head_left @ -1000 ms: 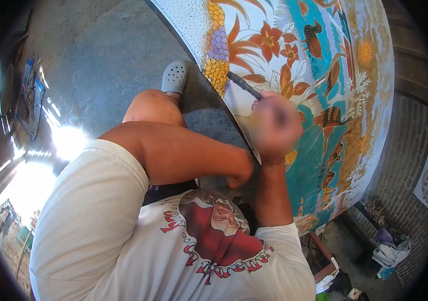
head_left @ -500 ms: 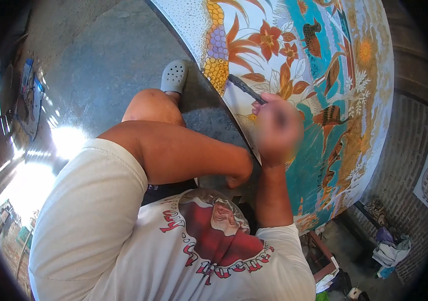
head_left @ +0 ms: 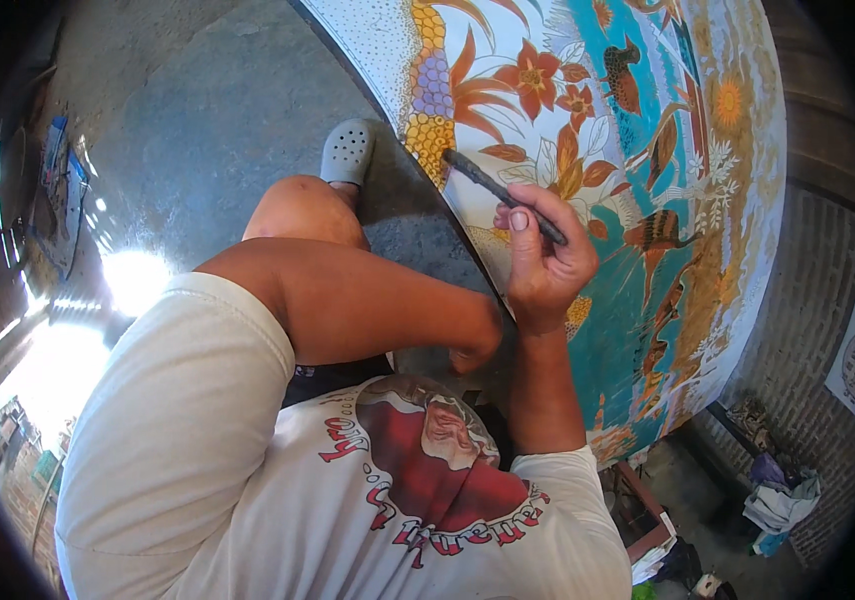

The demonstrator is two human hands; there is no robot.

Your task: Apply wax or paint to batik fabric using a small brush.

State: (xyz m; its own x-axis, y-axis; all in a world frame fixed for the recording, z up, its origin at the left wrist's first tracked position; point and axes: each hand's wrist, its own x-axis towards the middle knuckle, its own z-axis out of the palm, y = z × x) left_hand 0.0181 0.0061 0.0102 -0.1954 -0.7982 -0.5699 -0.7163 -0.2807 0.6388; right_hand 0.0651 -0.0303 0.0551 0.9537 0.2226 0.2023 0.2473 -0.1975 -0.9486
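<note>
My right hand [head_left: 550, 255] is closed round a dark, slender, brush-like stick [head_left: 507, 192], pinching it between thumb and fingers. The far end of the stick meets the painted cloth [head_left: 507, 100] beside a patch of yellow cell shapes [head_left: 429, 140] near its left edge. Brown flowers, birds and teal areas cover this large white sheet. My left forearm bends across in front of me, and my left hand [head_left: 472, 350] hangs low by the sheet's edge. It is in shade with its fingers mostly hidden.
A grey clog [head_left: 348, 150] is on my foot on the concrete floor [head_left: 197, 130]. Brick wall [head_left: 827, 270] stands at the right, with a bundle of cloths [head_left: 785, 500] at its base. A wooden frame [head_left: 642, 515] sits at the lower right. Bright light enters at the left.
My right hand has turned so its thumb and fingers show more, and the stick's far end has shifted slightly left to the yellow cells. My left arm is almost unchanged.
</note>
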